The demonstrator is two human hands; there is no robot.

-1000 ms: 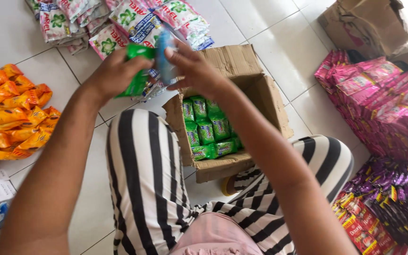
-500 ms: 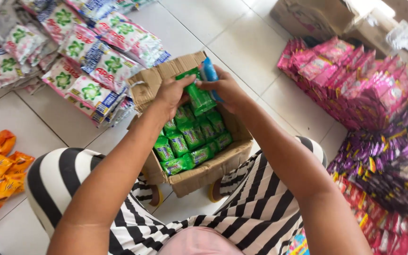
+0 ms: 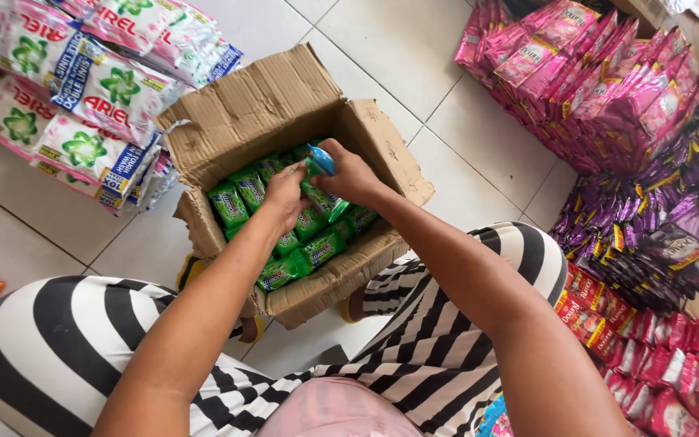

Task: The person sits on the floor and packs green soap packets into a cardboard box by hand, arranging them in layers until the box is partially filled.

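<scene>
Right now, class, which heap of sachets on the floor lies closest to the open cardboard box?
The white-and-green heap: it touches the box's left flap, while the pink heap lies apart.

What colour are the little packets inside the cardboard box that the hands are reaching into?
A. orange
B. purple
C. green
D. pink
C: the cardboard box is packed with green sachets, and both the left hand and the right hand are in among them; the pink and purple packs lie outside it on the floor.

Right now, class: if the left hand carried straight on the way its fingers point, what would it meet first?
The left hand points down into the cardboard box, so it would probably meet the green sachets packed there first, though depth is hard to judge.
</scene>
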